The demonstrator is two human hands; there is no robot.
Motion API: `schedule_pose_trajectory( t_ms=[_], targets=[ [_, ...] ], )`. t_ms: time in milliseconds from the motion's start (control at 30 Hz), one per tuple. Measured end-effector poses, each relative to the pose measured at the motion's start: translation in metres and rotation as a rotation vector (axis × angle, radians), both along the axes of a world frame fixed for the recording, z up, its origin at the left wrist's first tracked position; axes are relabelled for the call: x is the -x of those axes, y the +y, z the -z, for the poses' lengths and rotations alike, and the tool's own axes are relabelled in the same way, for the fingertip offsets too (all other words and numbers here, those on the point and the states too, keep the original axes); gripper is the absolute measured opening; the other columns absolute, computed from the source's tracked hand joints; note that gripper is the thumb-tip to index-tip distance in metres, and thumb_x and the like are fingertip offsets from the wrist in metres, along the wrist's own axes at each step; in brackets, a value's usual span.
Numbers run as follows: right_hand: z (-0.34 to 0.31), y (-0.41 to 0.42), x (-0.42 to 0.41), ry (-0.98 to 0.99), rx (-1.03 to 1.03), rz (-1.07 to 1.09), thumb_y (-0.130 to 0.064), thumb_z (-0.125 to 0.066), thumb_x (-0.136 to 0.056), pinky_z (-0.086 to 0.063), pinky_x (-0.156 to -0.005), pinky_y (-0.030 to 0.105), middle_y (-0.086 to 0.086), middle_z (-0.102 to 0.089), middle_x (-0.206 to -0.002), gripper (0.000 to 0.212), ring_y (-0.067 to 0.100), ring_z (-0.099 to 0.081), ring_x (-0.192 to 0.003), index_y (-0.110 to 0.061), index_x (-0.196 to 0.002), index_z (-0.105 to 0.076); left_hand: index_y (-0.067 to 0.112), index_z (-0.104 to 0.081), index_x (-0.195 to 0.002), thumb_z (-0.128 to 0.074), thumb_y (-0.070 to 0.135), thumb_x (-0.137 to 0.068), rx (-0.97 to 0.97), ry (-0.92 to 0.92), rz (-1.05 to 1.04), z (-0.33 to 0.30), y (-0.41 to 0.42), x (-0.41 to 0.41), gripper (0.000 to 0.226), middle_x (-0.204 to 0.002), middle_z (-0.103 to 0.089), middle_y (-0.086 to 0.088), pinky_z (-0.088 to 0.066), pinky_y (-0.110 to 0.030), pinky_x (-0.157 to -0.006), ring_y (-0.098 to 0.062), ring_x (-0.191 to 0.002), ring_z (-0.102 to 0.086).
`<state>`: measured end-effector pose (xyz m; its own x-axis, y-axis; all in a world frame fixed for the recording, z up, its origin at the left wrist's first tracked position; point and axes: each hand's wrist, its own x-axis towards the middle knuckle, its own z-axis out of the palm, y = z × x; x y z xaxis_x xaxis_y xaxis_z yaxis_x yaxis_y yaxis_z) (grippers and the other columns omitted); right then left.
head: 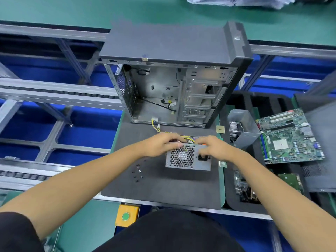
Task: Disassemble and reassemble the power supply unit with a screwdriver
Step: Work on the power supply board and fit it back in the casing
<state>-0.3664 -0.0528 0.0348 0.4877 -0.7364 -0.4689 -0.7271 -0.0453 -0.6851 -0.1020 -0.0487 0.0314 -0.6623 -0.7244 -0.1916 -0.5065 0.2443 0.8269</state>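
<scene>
The grey metal power supply unit sits on the dark foam mat, its honeycomb fan grille and power socket facing me. My left hand grips its top left edge with curled fingers. My right hand grips the top right edge; something orange shows under its fingers, too hidden to tell what it is. Yellow and coloured cables rise from behind the unit between my hands. Several small dark screws lie loose on the mat to the left.
An open, emptied computer case stands behind the unit, a yellow cable with a white connector at its lower edge. At the right, a black foam tray holds a motherboard, a grey metal part and smaller boards. A yellow button box sits below the bench.
</scene>
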Motion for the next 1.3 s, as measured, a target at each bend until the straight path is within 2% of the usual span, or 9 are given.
schedule_pose_trajectory(
  t_ms=[200,300,400,567,767,900,1033,1200,1300],
  targets=[
    [0.0,-0.013,-0.008,-0.064,-0.24,0.036,0.003,-0.053,-0.086,-0.037,-0.048,0.022,0.005,-0.063,-0.066,0.017,0.016,-0.055,-0.058,0.01,-0.098,-0.063,0.009,-0.067,-0.128,-0.05,0.021,-0.107,-0.281,0.194,-0.155,0.013,-0.008,0.002,0.029,-0.126,-0.07,-0.003,-0.051,-0.027,-0.101,-0.014,-0.118,-0.065],
    [-0.001,-0.022,-0.012,-0.046,-0.266,0.033,0.003,-0.051,-0.084,-0.034,-0.045,0.021,0.002,-0.061,-0.061,0.018,0.014,-0.055,-0.053,0.01,-0.097,-0.062,0.015,-0.067,-0.13,-0.05,0.027,-0.108,-0.412,0.258,-0.175,0.018,-0.011,0.0,0.031,-0.126,-0.071,0.0,-0.049,-0.03,-0.104,-0.015,-0.121,-0.065],
    [-0.002,-0.031,-0.013,-0.027,-0.291,0.026,-0.005,-0.051,-0.076,-0.031,-0.045,0.026,0.0,-0.059,-0.06,0.025,0.019,-0.054,-0.055,0.011,-0.093,-0.059,0.02,-0.067,-0.131,-0.049,0.035,-0.108,-0.519,0.272,-0.232,0.024,-0.015,0.002,0.033,-0.126,-0.071,-0.004,-0.047,-0.046,-0.11,-0.023,-0.122,-0.065],
    [0.001,-0.041,-0.016,-0.066,-0.337,0.114,-0.011,-0.053,-0.063,-0.029,-0.048,0.03,0.005,-0.057,-0.061,0.019,0.02,-0.053,-0.051,-0.002,-0.079,-0.06,0.011,-0.066,-0.127,-0.051,0.041,-0.105,-0.589,0.296,-0.387,0.035,-0.018,0.006,0.04,-0.12,-0.073,-0.013,-0.048,-0.055,-0.108,-0.033,-0.116,-0.068],
    [-0.001,-0.046,-0.018,-0.083,-0.333,0.185,-0.007,-0.053,-0.056,-0.027,-0.038,0.017,0.01,-0.057,-0.068,0.016,0.016,-0.053,-0.049,-0.012,-0.07,-0.055,0.028,-0.07,-0.088,-0.06,0.049,-0.098,-0.575,0.265,-0.489,0.035,-0.02,0.009,0.025,-0.093,-0.076,0.002,-0.054,-0.042,-0.094,-0.012,-0.087,-0.071],
    [0.0,-0.046,-0.018,-0.06,-0.32,0.175,0.0,-0.05,-0.066,-0.025,-0.037,0.017,0.006,-0.059,-0.066,0.015,0.014,-0.052,-0.046,-0.01,-0.074,-0.057,0.039,-0.068,-0.072,-0.062,0.053,-0.096,-0.577,0.242,-0.517,0.035,-0.019,0.01,0.028,-0.086,-0.076,0.008,-0.05,-0.028,-0.08,-0.006,-0.078,-0.07],
    [-0.002,-0.046,-0.018,-0.055,-0.321,0.166,-0.006,-0.05,-0.063,-0.025,-0.037,0.016,0.005,-0.059,-0.066,0.022,0.012,-0.049,-0.044,-0.007,-0.083,-0.06,0.029,-0.065,-0.077,-0.063,0.051,-0.096,-0.584,0.261,-0.541,0.039,-0.02,0.01,0.029,-0.083,-0.075,0.007,-0.05,-0.026,-0.074,-0.006,-0.074,-0.069],
    [-0.001,-0.046,-0.017,-0.047,-0.333,0.167,-0.013,-0.05,-0.057,-0.023,-0.042,0.019,0.003,-0.057,-0.066,0.03,0.014,-0.048,-0.049,0.0,-0.083,-0.058,0.024,-0.064,-0.085,-0.059,0.055,-0.098,-0.554,0.212,-0.49,0.039,-0.023,0.009,0.034,-0.088,-0.075,0.008,-0.049,-0.035,-0.093,-0.007,-0.083,-0.068],
    [-0.002,-0.046,-0.016,-0.047,-0.335,0.15,-0.013,-0.05,-0.058,-0.021,-0.043,0.021,0.007,-0.053,-0.07,0.028,0.015,-0.045,-0.05,-0.001,-0.083,-0.055,0.019,-0.065,-0.099,-0.049,0.057,-0.101,-0.517,0.161,-0.392,0.03,-0.025,-0.001,0.041,-0.094,-0.076,0.011,-0.05,-0.03,-0.091,-0.003,-0.088,-0.07]
  ],
)
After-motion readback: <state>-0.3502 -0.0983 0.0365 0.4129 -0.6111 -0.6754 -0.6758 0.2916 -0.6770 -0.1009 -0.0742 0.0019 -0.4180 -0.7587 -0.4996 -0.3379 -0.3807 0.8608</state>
